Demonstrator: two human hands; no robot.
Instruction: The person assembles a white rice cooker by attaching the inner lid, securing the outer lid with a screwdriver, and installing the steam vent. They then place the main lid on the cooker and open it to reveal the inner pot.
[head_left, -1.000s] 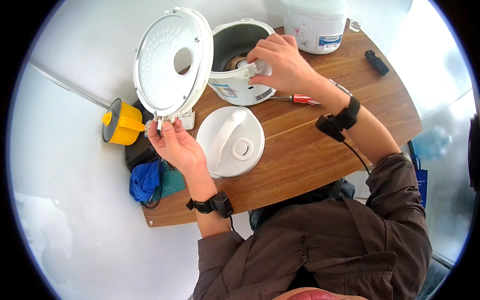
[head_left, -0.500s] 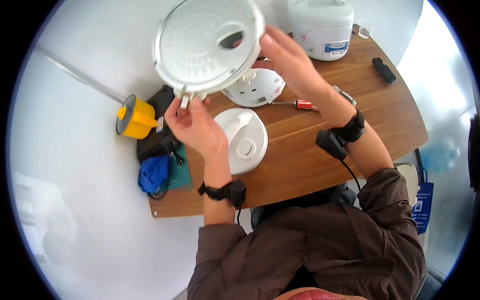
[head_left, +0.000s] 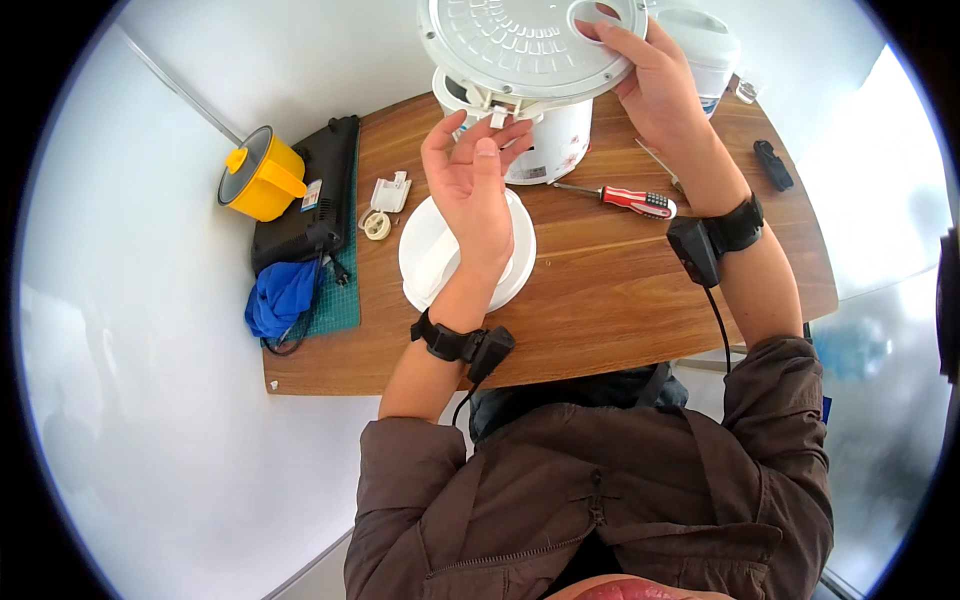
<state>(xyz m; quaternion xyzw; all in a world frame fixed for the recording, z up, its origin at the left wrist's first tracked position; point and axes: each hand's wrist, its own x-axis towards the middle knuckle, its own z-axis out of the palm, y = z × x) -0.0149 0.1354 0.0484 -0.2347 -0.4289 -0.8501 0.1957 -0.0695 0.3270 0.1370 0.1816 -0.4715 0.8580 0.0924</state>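
Observation:
My right hand [head_left: 660, 88] grips the right rim of a round, pale rice cooker inner lid [head_left: 510, 45], its thumb over the oval hole. The lid is raised and tilted, with its ribbed face toward me. Just below the lid's hinge tab [head_left: 498, 117], my left hand [head_left: 478, 180] is open with fingers apart; whether a fingertip touches the tab I cannot tell. Behind and under the lid stands a white rice cooker body [head_left: 555, 145], partly hidden. A round white cover [head_left: 513, 275] with a handle lies on the table, half covered by my left wrist.
A red-and-white screwdriver [head_left: 637, 202] lies right of the cooker body. Small white plastic parts [head_left: 390, 192] sit left. Further left are a yellow pot [head_left: 268, 178], a black case [head_left: 335, 165] and a blue cloth [head_left: 285, 298]. Another cooker [head_left: 700, 45] and a black object [head_left: 772, 165] are at right.
The lid has moved right, with my right hand still on its rim. My left hand has let go of the hinge area and spread its fingers. The view has shifted.

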